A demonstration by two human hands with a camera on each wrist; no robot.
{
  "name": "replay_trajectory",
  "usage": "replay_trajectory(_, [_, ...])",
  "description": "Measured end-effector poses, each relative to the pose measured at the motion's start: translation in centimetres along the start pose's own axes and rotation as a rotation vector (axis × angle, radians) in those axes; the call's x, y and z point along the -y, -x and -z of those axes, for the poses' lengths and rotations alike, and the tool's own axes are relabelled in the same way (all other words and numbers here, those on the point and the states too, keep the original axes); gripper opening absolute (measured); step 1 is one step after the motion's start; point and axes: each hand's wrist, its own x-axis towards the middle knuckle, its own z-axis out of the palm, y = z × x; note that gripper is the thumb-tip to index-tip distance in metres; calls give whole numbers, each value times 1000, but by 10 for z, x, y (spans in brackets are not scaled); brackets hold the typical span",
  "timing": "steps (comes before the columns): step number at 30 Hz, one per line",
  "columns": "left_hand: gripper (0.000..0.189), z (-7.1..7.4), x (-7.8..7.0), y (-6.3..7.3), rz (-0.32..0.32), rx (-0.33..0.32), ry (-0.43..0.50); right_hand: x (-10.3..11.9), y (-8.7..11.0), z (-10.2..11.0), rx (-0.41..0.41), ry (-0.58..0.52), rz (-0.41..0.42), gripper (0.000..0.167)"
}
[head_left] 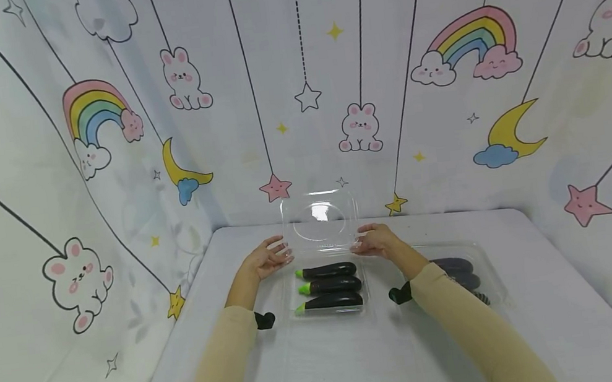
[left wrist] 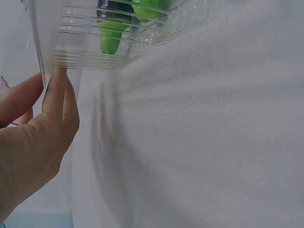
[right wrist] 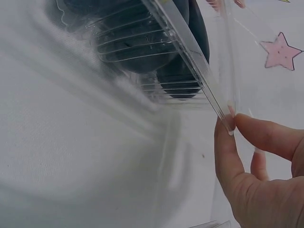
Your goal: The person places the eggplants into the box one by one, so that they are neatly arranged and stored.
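Note:
A clear plastic clamshell container (head_left: 327, 317) lies on the table with three dark eggplants (head_left: 331, 285) in it, their green stem ends to the left. Its hinged lid (head_left: 319, 221) stands raised at the back. My left hand (head_left: 266, 258) pinches the lid's left side, thumb on one face and fingers on the other in the left wrist view. The lid's right side is pinched by my right hand (head_left: 378, 240), thumb against index finger at the edge in the right wrist view. Dark eggplant bodies (right wrist: 137, 42) show through the ribbed plastic wall there.
Right of the container, partly behind my right forearm, sits a larger clear tray (head_left: 489, 259) holding several dark items (head_left: 454, 264). A white cloth covers the table (head_left: 352, 360). A curtain printed with rainbows and rabbits (head_left: 281, 63) stands behind and at the sides.

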Motion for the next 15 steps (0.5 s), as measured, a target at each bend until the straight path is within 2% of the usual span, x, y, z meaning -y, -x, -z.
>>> replay_trajectory(7, [75, 0, 1, 2, 4, -22, 25, -2, -2, 0, -25, 36, -10, 66])
replay_trajectory(15, [49, 1, 2, 5, -8, -44, 16, -3, 1, -2, 2, -14, 13, 66])
